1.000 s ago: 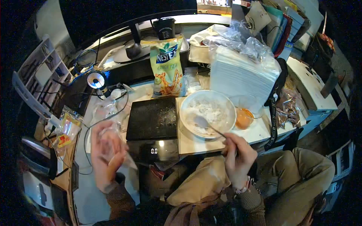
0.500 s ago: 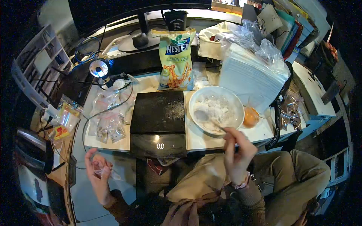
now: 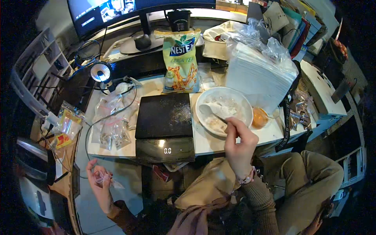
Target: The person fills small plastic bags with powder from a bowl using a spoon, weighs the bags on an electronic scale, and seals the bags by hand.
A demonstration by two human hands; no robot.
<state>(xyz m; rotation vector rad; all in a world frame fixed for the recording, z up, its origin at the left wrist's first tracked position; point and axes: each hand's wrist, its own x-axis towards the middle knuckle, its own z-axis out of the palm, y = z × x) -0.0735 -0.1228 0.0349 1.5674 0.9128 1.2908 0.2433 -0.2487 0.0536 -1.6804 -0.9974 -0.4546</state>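
My right hand (image 3: 241,143) pinches the handle of a spoon (image 3: 211,111), whose bowl sits over the pale powder (image 3: 229,107) in a round white bowl (image 3: 246,124). Off to the left, my left hand (image 3: 101,184) is curled around a small clear plastic bag (image 3: 113,182), held below the table edge. Between the hands lies a black digital scale (image 3: 158,117) reading 0.0, with powder scattered on the right side of its plate. Behind the scale stands a yellow-green Nestea lemon tea pack (image 3: 182,62).
Small zip bags (image 3: 114,135) lie left of the scale, near a lit round lamp (image 3: 100,72). Right of the bowl are an orange round container (image 3: 259,117) and a plastic-wrapped white stack (image 3: 256,76). A monitor (image 3: 117,11) stands at the back.
My right hand has moved up and slightly left, and the spoon's bowl shows more clearly over the powder. The left hand has dropped slightly, still holding the bag. The monitor now shows a picture.
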